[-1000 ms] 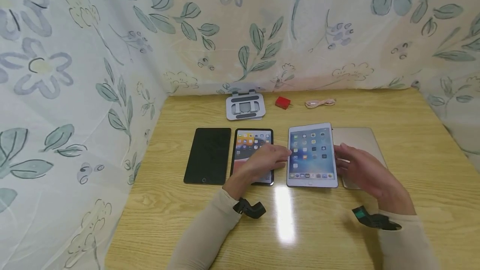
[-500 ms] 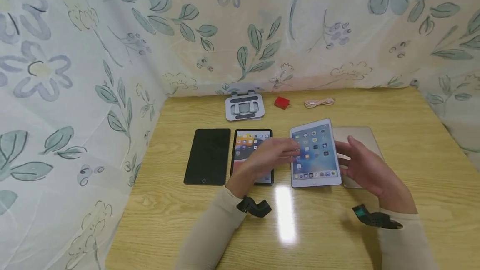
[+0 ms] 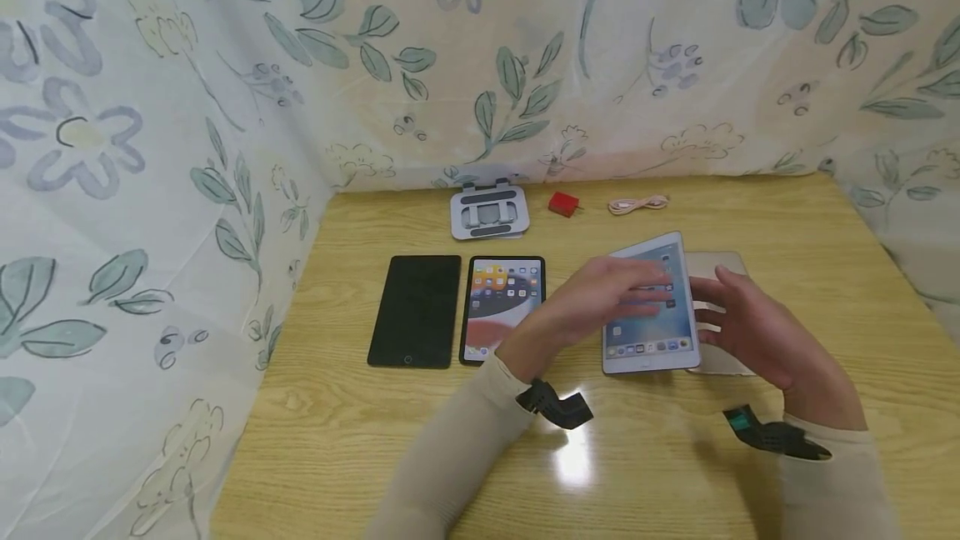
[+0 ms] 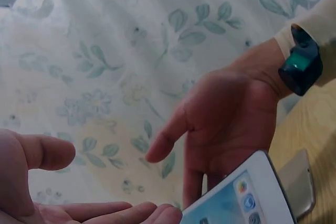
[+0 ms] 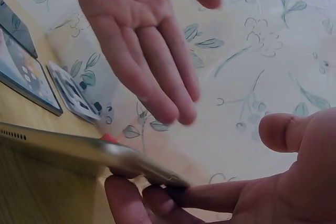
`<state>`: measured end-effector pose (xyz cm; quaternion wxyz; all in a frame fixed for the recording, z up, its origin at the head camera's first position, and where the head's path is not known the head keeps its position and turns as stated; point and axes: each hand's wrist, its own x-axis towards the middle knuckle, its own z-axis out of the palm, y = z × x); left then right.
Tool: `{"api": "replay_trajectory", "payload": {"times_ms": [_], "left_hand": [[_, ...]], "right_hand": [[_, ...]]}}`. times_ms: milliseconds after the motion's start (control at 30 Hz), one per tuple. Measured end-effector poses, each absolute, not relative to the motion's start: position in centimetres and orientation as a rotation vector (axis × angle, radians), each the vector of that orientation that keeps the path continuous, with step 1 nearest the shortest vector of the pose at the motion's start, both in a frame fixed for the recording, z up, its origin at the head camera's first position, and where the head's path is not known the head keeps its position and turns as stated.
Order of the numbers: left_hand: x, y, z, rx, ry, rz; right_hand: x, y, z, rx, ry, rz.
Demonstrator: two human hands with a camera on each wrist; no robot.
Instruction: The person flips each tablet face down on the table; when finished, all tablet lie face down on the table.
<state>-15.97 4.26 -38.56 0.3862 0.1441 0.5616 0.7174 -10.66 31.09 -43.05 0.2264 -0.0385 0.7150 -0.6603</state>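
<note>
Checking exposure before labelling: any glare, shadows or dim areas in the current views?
Head: bright glare on the table between the two sleeves, soft shadow beside the right sleeve; left wrist: dimmer overall, right hand's palm shaded, icons on the tilted tablet soft; right wrist: also dim, table dark below that tablet.

Wood-grain table, clocked from its middle: black tablet and lit-up tablet around 9, folded stand 11ish, red charger 12, pink cable 1, gold tablet roughly 3 o'clock.
</note>
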Motion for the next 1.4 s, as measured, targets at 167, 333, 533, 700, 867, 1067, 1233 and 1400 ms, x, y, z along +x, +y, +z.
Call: {"api": "replay_trajectory", "payload": {"times_ms": [167,333,533,700,867,1067,1233,1400], "left_hand": [[-15.7,5.8,-37.9,0.355,1.483,1.8],[-15.7,6.4,-37.6,0.374,1.534,1.753],[-15.8,6.1,-37.5,0.374,1.553,1.774],[-15.8,5.3,-37.3,0.331,1.512,1.814],[-16.0,4.1,-37.2,0.312,1.506,1.853],[-16.8,2.2,-37.6,0.293,1.495,1.917],[-17.3,0.5,-38.0,0.264,1.468,1.971],[-17.5,-0.6,-38.2,0.244,1.461,1.997]], "right_hand": [[-10.5,30.7,-42.4,-0.135,2.01,-1.837],[-10.4,29.9,-41.6,-0.179,2.026,-1.867],[-10.4,28.5,-40.5,-0.23,2.112,-1.813],[-10.7,27.5,-39.8,-0.212,2.161,-1.775],[-11.1,26.2,-39.0,-0.154,2.159,-1.771],[-12.0,23.8,-38.0,-0.193,2.195,-1.701],[-12.6,22.2,-37.6,-0.197,2.189,-1.674],[-13.0,20.8,-37.3,-0.184,2.187,-1.687]]}}
